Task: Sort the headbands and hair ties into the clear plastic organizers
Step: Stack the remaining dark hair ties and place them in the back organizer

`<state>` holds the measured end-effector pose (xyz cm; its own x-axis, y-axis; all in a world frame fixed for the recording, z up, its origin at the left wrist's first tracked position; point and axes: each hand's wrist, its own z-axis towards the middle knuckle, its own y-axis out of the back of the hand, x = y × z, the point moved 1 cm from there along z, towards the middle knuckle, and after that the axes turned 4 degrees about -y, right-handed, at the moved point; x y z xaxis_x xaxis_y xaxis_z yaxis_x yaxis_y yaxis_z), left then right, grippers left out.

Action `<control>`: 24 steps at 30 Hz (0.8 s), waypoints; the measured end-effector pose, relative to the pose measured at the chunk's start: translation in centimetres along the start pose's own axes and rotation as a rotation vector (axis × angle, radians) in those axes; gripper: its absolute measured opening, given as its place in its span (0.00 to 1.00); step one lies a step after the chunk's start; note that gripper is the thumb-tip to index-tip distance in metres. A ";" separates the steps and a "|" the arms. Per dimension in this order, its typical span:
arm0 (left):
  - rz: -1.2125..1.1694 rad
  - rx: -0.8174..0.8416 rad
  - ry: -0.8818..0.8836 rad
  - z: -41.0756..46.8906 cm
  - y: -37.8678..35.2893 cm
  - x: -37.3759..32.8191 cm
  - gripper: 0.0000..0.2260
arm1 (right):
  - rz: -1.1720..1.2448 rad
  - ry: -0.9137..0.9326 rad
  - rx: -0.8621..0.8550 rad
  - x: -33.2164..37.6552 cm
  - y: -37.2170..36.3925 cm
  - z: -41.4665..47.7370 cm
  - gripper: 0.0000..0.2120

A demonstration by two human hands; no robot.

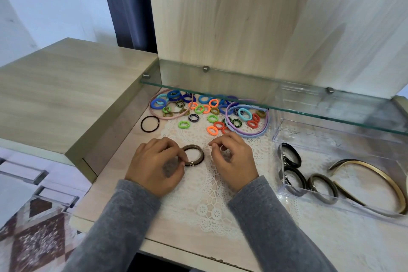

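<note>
Pinching the brown hair tie [193,155] by its beaded near rim with the left hand [154,165], ring flat on the lace doily [209,205]. Just right of the grip, right hand [231,158] curled, thumb meeting forefinger, unclear whether on anything. Farther right again, past that hand: clear plastic organizer [320,138], dark ties [289,155] already inside.

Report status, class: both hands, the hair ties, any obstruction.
Left hand pinches brown hair tie. Right hand curled beside it, contents unclear. Glass shelf overhangs coloured pile.
</note>
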<state>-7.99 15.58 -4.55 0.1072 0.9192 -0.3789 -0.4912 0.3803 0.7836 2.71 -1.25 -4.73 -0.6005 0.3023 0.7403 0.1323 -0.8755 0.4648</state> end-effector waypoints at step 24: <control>0.136 -0.228 0.529 3.6 -1.1 5.0 0.07 | -0.668 0.168 0.043 -0.9 -3.6 6.6 0.08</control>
<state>-3.77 20.16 -5.50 -0.3869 0.7600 -0.5222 -0.6499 0.1771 0.7391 8.03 4.09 -3.87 -0.6780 0.7060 0.2046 -0.2798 -0.5053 0.8163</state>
